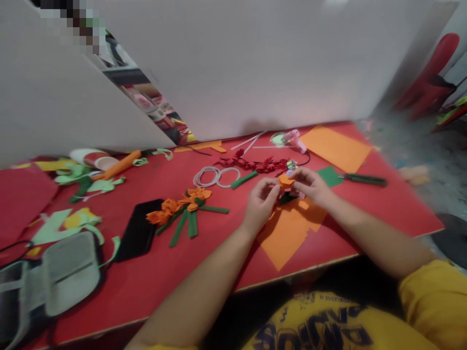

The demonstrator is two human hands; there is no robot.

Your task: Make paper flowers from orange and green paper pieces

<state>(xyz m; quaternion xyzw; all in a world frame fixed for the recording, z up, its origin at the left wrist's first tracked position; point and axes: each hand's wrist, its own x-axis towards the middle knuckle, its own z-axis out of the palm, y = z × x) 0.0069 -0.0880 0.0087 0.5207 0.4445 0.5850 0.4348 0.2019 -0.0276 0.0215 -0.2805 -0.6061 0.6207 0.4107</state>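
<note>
A small orange paper flower [286, 182] is held up between my two hands over the red table. My left hand [260, 200] pinches its left side, thumb and fingers closed. On the opposite side my right hand [311, 185] grips it with the fingertips. Beneath them lies an orange paper sheet [284, 243] with a ragged edge, and something dark green sits just under the flower. To the left, several finished orange paper flowers with green strips [192, 221] rest partly on a black phone-like slab [140, 231].
Behind my hands are white rings [206, 177], a red paper garland [266, 165] and a pink glue gun [295, 140]. A cutter knife [363, 179] lies right, near another orange sheet [337, 148]. An open grey case [71, 272] and green paper scraps [78, 175] occupy the left.
</note>
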